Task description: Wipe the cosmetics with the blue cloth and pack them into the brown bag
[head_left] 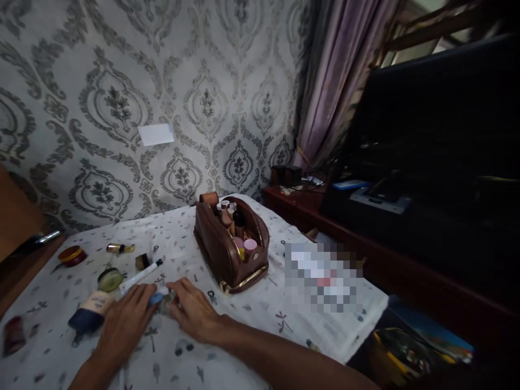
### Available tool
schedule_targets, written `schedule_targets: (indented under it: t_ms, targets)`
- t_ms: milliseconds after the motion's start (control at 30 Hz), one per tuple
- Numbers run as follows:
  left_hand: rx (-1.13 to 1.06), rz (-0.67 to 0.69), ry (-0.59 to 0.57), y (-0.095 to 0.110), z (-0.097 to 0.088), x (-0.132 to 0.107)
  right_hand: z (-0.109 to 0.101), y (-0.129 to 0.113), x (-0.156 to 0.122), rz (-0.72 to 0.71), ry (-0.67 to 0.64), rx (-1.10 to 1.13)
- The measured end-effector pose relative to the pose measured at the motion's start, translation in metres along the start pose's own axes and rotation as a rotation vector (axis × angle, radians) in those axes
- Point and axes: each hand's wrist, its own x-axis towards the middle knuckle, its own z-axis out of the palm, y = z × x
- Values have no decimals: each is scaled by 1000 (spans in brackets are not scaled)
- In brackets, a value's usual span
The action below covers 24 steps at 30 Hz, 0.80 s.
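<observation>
While left hand (129, 315) pinches blue-and-white item (155, 298), it juts toward right hand (195, 310), whose grip cannot be told

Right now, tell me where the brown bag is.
In the head view, the brown bag stands open on the patterned cloth near the middle, just beyond the right hand.

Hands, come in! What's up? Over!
Left hand, right hand: both at small blue-white item. Open brown bag beyond. Cream-navy container beside left hand.
</observation>
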Motion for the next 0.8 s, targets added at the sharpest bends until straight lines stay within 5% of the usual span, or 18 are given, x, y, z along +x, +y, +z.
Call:
schedule_targets:
  t_ms: [200, 433, 533, 667, 800]
  targets:
    - [31, 192, 267, 21, -11, 4, -2, -1, 1, 31, 12, 215]
    - [-98, 130, 212, 9, -7, 1, 3, 4, 3, 243, 57, 579]
    - [-265, -38, 137, -2, -6, -2, 4, 6, 6, 253, 88, 702]
    - [-599, -432, -31, -6, -12, 3, 6, 10, 9, 259, 93, 839]
    - [-906, -837, -27, 1, -21, 13, 6, 11, 8, 230, 50, 860]
